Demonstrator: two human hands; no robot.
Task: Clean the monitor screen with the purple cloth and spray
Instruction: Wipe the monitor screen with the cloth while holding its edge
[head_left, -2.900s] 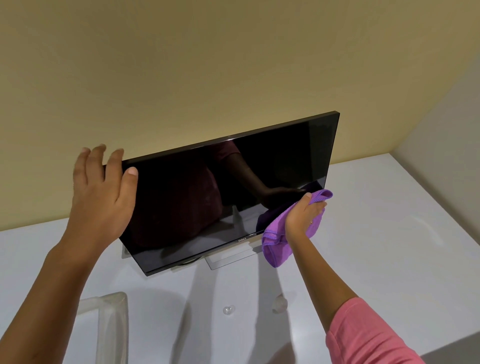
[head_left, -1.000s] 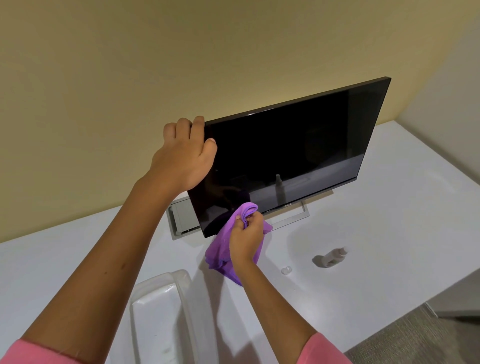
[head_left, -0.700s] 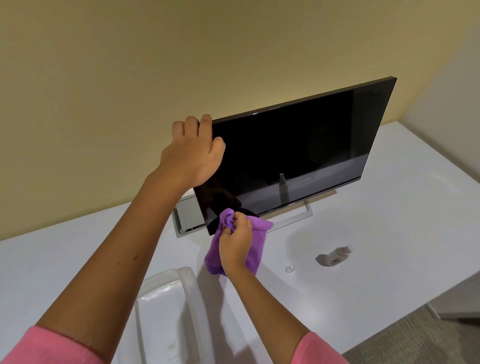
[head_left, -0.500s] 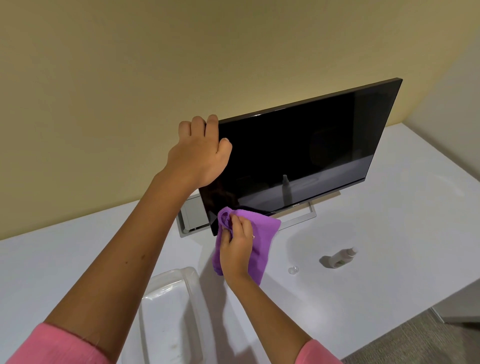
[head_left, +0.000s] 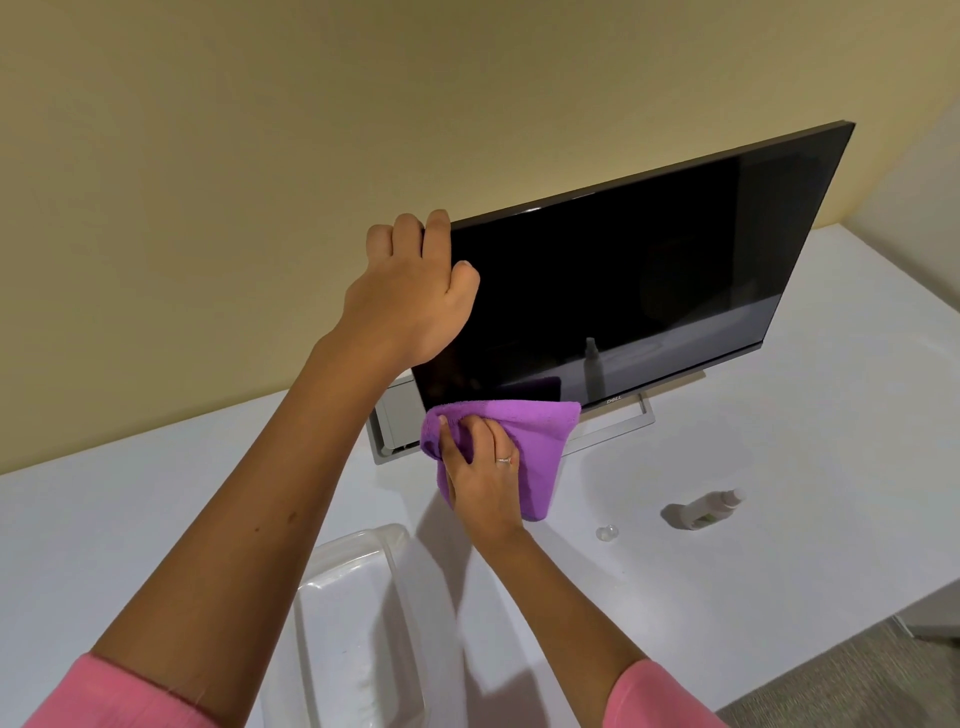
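At monitor (head_left: 623, 291) lower-left corner, right hand (head_left: 480, 483) now presses purple cloth (head_left: 535, 441) spread flat vs bunched 0.5 s ago; left hand (head_left: 410, 291) still grips top-left edge. Wiping bottom edge, prob. last strip.

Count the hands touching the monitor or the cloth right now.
2. The left hand grips the monitor's upper left corner. The right hand holds the purple cloth at the screen's lower left edge. No other hands visible.

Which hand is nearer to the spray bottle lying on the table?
Right. The right hand, holding the purple cloth at the monitor's lower left corner, is nearer the spray bottle. The left hand holds the monitor's upper left edge, higher and farther away.
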